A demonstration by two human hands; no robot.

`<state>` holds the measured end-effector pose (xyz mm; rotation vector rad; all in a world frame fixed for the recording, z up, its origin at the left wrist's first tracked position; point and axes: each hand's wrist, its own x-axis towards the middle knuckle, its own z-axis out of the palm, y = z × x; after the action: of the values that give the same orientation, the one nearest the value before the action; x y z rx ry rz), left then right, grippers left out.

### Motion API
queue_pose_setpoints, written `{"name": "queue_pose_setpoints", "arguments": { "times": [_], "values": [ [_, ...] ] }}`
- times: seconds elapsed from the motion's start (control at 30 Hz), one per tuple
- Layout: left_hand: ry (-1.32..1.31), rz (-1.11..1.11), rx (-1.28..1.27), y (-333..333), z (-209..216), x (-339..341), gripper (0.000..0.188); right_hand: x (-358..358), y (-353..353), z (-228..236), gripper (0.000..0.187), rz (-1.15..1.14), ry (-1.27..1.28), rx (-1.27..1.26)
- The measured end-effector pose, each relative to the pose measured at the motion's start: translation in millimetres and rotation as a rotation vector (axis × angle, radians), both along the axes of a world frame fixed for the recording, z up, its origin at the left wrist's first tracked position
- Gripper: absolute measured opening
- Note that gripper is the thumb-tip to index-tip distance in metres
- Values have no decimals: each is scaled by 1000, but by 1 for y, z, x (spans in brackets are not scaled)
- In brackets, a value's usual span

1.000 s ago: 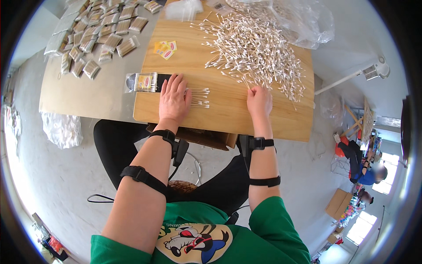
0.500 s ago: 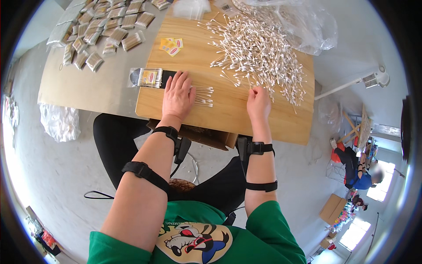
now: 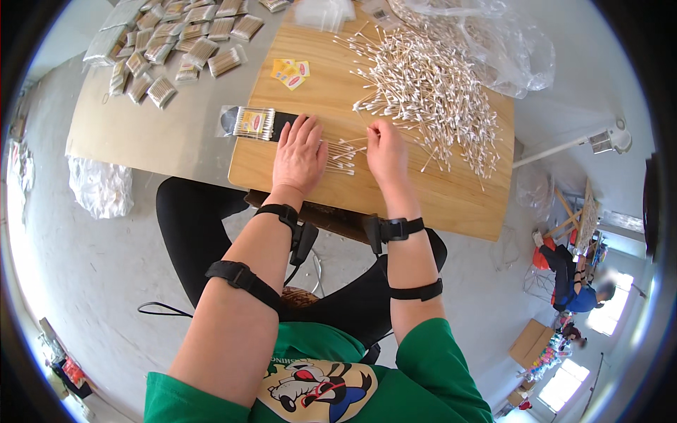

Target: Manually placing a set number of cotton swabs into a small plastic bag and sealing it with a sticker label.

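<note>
My left hand [image 3: 300, 158] lies palm down near the front of the wooden board, fingers stretched out over a small row of cotton swabs [image 3: 341, 156] whose white tips stick out to its right. Beyond its fingertips a black strip [image 3: 283, 121] leads into a clear bag of swabs with a yellow label [image 3: 252, 123]. My right hand [image 3: 388, 151] is closed in a pinch just right of the row, on a thin cotton swab [image 3: 362, 117]; how many it holds is hidden. A large loose heap of cotton swabs [image 3: 434, 92] spreads behind it.
Yellow labels [image 3: 290, 73] lie at the board's back left, near clear empty bags [image 3: 323, 13]. Several filled swab packets [image 3: 203, 51] crowd the metal table [image 3: 155, 134]. A plastic sheet [image 3: 518, 53] covers the heap's far edge. A person [image 3: 582, 299] sits far right.
My right hand has moved left from the heap's edge to beside the swab row, a swab in its pinch. My left hand stays on the row. The whole view has shifted slightly.
</note>
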<state>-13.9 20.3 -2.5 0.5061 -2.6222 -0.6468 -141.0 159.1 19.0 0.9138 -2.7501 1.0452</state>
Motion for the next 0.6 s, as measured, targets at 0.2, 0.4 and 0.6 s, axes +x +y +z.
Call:
{"name": "queue_pose_setpoints", "arguments": {
  "times": [0.2,0.4,0.6],
  "values": [
    [-8,-1,7,1,1,-1,35,-6,-16,-2,8,-41,-42,-72],
    [-8,3,0,-1,1,0,36,-16,-15,9,6,229,-25,150],
    [9,3,0,1,1,-2,37,-29,-21,13,6,250,-141,214]
  ]
}}
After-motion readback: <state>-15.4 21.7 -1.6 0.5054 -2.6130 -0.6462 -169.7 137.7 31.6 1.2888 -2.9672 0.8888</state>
